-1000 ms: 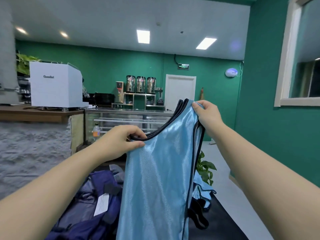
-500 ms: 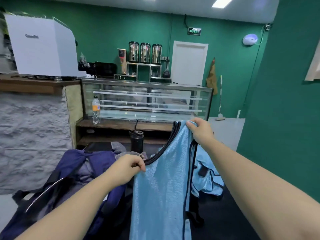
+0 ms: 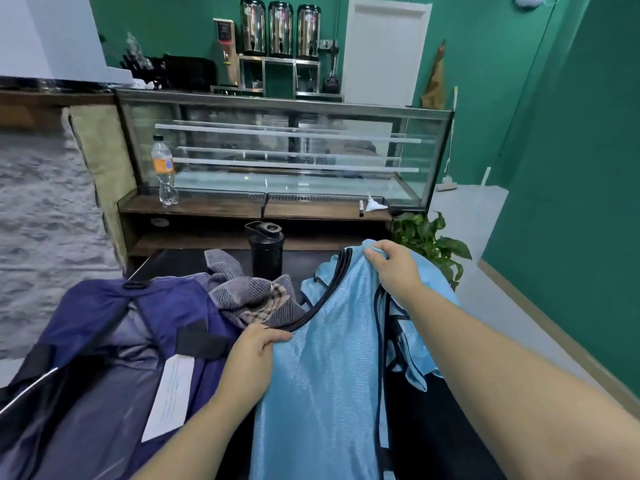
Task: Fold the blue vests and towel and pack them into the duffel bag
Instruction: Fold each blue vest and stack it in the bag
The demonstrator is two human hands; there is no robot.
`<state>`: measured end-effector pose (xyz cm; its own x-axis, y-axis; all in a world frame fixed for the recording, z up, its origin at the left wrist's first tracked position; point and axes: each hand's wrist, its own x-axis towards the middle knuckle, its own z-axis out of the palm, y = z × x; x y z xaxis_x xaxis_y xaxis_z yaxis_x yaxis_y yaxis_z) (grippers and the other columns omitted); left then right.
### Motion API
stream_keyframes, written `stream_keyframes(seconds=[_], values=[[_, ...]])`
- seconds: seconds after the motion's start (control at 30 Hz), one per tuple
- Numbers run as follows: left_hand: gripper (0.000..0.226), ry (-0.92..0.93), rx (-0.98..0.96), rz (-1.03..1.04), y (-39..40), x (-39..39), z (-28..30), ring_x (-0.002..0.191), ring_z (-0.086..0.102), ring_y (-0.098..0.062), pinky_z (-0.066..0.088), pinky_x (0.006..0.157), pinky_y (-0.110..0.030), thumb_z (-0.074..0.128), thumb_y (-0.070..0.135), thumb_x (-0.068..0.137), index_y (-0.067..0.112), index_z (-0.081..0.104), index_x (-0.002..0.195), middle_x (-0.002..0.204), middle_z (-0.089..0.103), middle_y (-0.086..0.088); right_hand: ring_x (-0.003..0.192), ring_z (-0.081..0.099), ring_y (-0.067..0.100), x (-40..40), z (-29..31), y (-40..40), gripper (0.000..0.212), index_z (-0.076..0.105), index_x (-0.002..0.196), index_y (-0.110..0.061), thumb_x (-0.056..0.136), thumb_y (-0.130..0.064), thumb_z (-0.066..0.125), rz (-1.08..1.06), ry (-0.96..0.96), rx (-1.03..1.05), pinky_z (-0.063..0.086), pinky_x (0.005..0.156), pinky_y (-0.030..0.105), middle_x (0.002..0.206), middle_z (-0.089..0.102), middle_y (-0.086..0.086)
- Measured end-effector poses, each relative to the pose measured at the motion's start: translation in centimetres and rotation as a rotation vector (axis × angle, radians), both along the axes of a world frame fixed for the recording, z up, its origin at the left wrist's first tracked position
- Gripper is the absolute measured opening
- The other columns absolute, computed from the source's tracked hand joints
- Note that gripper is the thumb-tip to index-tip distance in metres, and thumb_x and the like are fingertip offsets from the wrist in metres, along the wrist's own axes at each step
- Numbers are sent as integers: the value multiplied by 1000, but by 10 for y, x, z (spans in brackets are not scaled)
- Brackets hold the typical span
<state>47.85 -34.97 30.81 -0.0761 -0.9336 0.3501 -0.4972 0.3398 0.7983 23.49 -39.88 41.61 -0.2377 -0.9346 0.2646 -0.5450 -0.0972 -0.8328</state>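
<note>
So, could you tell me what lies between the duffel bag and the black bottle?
In the head view, the towel lies bunched between duffel bag and bottle.

lt blue vest (image 3: pixel 322 358) w/ black trim, navy bag (image 3: pixel 104 341), grey plaid towel (image 3: pixel 252 296).

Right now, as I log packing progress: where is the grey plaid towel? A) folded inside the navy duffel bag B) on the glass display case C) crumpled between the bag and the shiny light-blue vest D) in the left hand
C: the grey plaid towel lies crumpled between the navy duffel bag and the shiny light-blue vest.
</note>
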Motion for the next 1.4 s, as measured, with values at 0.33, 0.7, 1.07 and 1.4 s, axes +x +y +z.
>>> stream_keyframes(seconds=[0.33,0.7,1.07,1.4], values=[[27,-80,180,-61,-21,3,-62,86,55,3,35,73,-1,51,0,93,15,70,106,102,53,8,74,53,14,-4,-54,-21,15,61,88,-14,96,-26,56,48,76,132,39,62,23,75,57,-6],[30,-42,387,-146,-25,9,-96,122,45,-7,24,98,-9,57,8,93,12,62,122,126,50,6,67,52,11,-1,-55,23,17,68,93,-13,95,-26,57,271,349,170,41,63,24,78,61,-3],[44,-87,482,-198,-34,15,-100,131,38,-9,21,101,-12,51,-11,87,9,60,125,136,45,4,94,51,8,21,-80,103,41,57,126,-25,88,-13,50,679,739,261,38,77,20,109,61,-6],[45,-27,511,-197,-34,16,-99,125,40,-5,24,100,-13,49,-10,88,13,60,126,133,46,9,104,55,26,18,-137,121,33,51,123,-16,91,-24,47,756,859,330,44,89,38,110,63,6]])
